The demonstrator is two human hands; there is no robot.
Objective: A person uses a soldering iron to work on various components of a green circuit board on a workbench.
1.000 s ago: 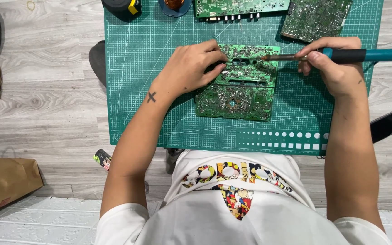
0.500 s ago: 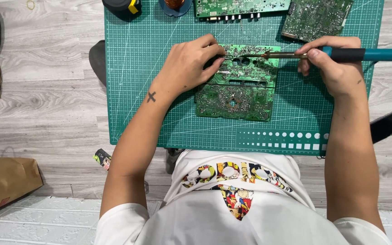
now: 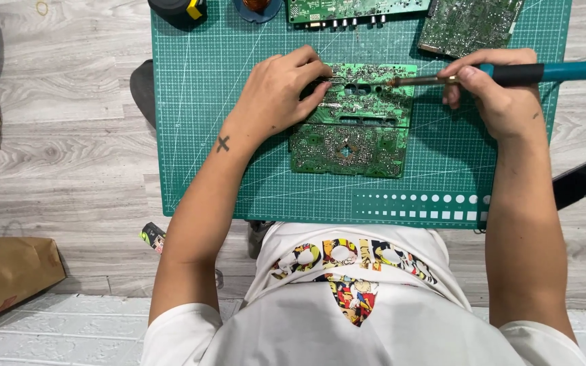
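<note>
**A:** Where does the work sit right now?

**B:** The green circuit board (image 3: 353, 122) lies flat on the green cutting mat (image 3: 198, 135), a little right of the mat's middle. The left hand (image 3: 276, 95) rests on the board's far left corner, fingers curled and pinching something thin there; it looks like a wire or a lead, too small to tell. The right hand (image 3: 500, 95) is closed around the teal handle of a soldering iron (image 3: 510, 73), held like a pen, its metal tip reaching left to the board's far edge.

**A:** What worries you here?

**B:** The tip is near the left fingertips (image 3: 320, 71). If the iron slides left along the edge, I judge it could burn them. The board is only pinned at one corner by that hand, so a push from the tip could pivot it on the mat.

**A:** Anything else close by?

**B:** Two more circuit boards (image 3: 469, 24) lie at the far edge of the mat, one just beyond the iron's shaft. A lifted elbow could drag the hot shaft over them. A dark phone (image 3: 578, 183) sits at the right, half off the mat and touching the right forearm; a nudge might shove it across the wooden floor (image 3: 69, 169).

**A:** And the mat?

**B:** Resting the tip on it would likely scorch it.
</note>
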